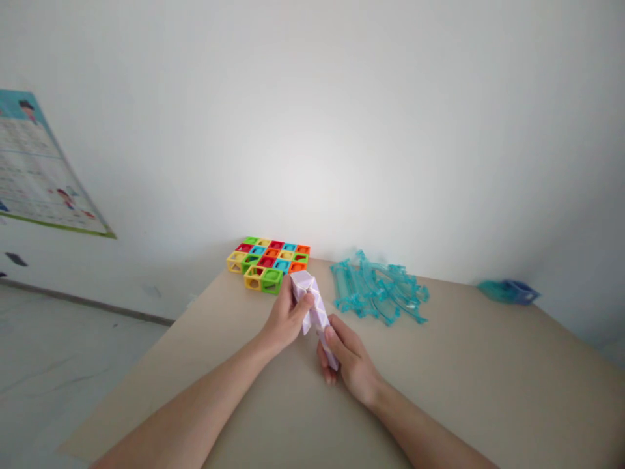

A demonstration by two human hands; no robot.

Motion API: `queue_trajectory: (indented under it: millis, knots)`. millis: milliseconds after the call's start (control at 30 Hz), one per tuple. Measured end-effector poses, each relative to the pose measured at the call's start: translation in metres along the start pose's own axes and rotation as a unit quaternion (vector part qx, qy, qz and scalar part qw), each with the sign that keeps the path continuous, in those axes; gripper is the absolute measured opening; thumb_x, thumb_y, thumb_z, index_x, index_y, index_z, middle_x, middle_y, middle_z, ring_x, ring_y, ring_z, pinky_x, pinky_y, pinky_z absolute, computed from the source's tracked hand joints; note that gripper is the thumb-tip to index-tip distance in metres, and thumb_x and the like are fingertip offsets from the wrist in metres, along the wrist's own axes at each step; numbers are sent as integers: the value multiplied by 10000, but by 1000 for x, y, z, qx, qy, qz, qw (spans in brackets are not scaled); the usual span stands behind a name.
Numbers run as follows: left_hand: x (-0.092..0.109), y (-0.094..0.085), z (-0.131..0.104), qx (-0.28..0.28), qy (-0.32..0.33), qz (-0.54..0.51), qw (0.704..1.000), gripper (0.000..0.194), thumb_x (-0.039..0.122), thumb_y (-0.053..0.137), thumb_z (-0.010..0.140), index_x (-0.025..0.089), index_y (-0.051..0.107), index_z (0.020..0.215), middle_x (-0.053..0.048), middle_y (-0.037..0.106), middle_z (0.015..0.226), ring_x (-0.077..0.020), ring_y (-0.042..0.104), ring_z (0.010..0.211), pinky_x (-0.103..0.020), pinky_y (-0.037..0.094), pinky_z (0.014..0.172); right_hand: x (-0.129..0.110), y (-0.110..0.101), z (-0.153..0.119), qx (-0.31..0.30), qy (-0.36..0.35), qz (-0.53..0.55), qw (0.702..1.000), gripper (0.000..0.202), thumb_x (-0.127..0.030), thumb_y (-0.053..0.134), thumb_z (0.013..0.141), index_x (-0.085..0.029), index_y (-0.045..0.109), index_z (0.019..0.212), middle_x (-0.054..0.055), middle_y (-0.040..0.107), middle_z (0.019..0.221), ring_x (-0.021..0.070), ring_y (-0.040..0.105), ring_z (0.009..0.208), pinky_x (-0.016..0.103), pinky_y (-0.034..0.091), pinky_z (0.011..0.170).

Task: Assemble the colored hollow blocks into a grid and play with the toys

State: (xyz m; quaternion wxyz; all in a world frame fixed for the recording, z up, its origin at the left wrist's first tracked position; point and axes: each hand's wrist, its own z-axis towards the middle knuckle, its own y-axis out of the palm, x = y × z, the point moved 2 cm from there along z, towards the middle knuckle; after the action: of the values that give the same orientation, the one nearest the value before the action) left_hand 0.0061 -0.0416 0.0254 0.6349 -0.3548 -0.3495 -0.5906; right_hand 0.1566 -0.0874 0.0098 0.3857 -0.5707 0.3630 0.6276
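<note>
Head view: both hands are clamped on the puzzle (319, 316), a lilac-and-white folding stick of triangular segments, which is held over the table (454, 391). Clock positions take the puzzle as centre, with 12 at the wall (317, 130). The puzzle's long axis runs from 11 to 5 o'clock; a short section angles off toward 7, below the left thumb. The left hand (284, 316) is at 9 o'clock, closed on the upper end, thumb pressed on the near face. The right hand (355, 365) is at 5 o'clock, gripping the lower end between thumb and fingers (the fingertips show past the puzzle's left edge). At 11 o'clock, near the left hand, colored blocks (272, 254) lie in joined rows, a yellow and a green one foremost. At 2 o'clock, translucent teal pieces (378, 291) lie heaped. At 3 o'clock, well apart, sits a blue item (518, 292) (type cannot be told). A poster (43, 169) hangs at 10 o'clock; pale floor (63, 358) shows between 8 and 9.
</note>
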Motion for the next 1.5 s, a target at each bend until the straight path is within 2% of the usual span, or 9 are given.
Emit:
queue_trajectory:
  millis: [367, 567, 767, 1000, 1067, 1233, 1300, 1367, 1500]
  knots:
    - [-4, -25, 16, -85, 67, 28, 994, 520, 391, 663, 810, 209, 458, 1252, -79, 586, 1088, -239, 572, 1005, -341, 434, 894, -4, -18, 0, -193, 107, 340, 914, 395, -432, 366, 904, -150, 564, 711, -6, 471, 345, 152, 515, 328, 217, 319, 341]
    - [6, -33, 20, 13, 263, 242, 934, 454, 126, 582, 805, 234, 509, 1239, -114, 551, 1216, -275, 502, 1173, -466, 375, 1019, 0, -25, 2, -295, 151, 395, 857, 457, -499, 337, 889, -199, 452, 565, 21, 464, 295, 199, 578, 350, 213, 318, 304]
    - [16, -32, 20, 107, 345, 263, 895, 438, 95, 612, 796, 278, 526, 1184, -105, 493, 1314, -277, 452, 1261, -528, 376, 1031, 8, -23, 4, -395, 151, 422, 802, 465, -524, 369, 854, -190, 467, 545, 50, 501, 310, 223, 597, 370, 236, 387, 335]
    - [19, -34, 17, 137, 393, 235, 878, 571, 69, 692, 747, 344, 490, 1205, -68, 504, 1315, -259, 509, 1207, -521, 436, 980, 2, -12, -3, -321, 166, 389, 848, 426, -523, 368, 921, -139, 541, 858, 40, 624, 526, 208, 651, 475, 255, 481, 419]
    - [21, -33, 16, 144, 399, 212, 880, 601, 53, 695, 738, 347, 480, 1217, -66, 507, 1312, -264, 517, 1198, -537, 439, 978, -1, -8, -4, -371, 169, 424, 808, 384, -484, 348, 943, -151, 528, 873, -16, 549, 477, 160, 586, 390, 212, 446, 365]
    - [25, -29, 13, 142, 417, 168, 882, 705, 55, 714, 727, 401, 421, 1267, -36, 507, 1317, -268, 524, 1208, -538, 455, 981, -4, -5, -9, -522, 167, 519, 656, 426, -500, 257, 946, -164, 511, 885, -45, 490, 445, 145, 505, 300, 213, 428, 292]
    - [25, -27, 11, 140, 427, 159, 879, 745, 48, 727, 714, 428, 408, 1270, -23, 491, 1339, -269, 524, 1212, -523, 470, 967, -5, -5, -11, -546, 163, 525, 632, 433, -502, 249, 942, -164, 512, 880, -38, 503, 438, 152, 503, 288, 218, 419, 277]
    - [24, -25, 10, 147, 420, 158, 882, 753, 45, 737, 698, 436, 420, 1258, -17, 472, 1363, -274, 504, 1236, -521, 456, 982, -5, -4, -12, -522, 168, 498, 672, 427, -506, 279, 937, -167, 519, 834, -38, 489, 406, 153, 499, 287, 215, 410, 282]
    - [16, -23, 14, 195, 254, 103, 942, 695, 139, 753, 684, 329, 439, 1274, -74, 491, 1340, -280, 472, 1266, -486, 399, 1040, -4, -1, -7, -292, 154, 336, 882, 424, -557, 473, 863, -161, 530, 719, -56, 414, 356, 119, 447, 297, 191, 345, 320]
